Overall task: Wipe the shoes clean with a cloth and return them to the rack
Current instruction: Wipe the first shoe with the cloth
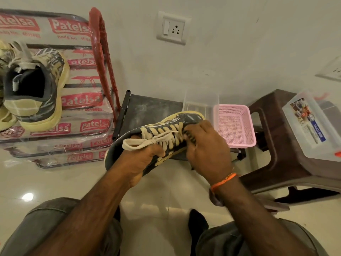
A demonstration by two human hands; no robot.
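A seated person holds a black-and-cream laced sneaker (162,137) above the tiled floor (162,189), left hand (142,161) gripping its heel end, fingers curled around it. The right hand (206,150) presses on the laces, fingers bent over the upper; no cloth is visible beneath them. Its matching sneaker (35,89) sits on the plastic-wrapped rack (81,100) at left. A pink basket (234,124) stands behind.
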